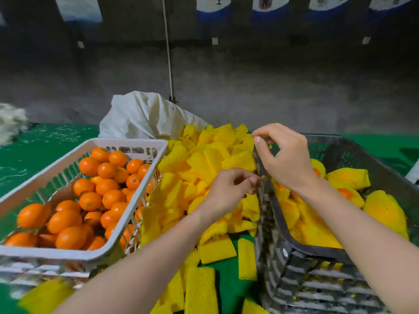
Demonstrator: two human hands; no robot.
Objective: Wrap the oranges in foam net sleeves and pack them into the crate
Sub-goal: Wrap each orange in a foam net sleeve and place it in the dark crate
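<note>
Soft, light foam net sleeves (204,164) are best pinched at an edge. Whether anything is held in the curled grips of the left hand (231,186) and right hand (285,155) cannot be told.

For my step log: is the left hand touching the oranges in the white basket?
Apart. Head view: the left hand is over the yellow sleeves, outside the white basket holding the oranges.

table (34,155) (green) | white basket (127,141) | foam sleeves (204,162) | dark crate (317,286) | sack (145,118)

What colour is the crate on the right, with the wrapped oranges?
The crate is dark grey, nearly black; the head view shows it.
</note>
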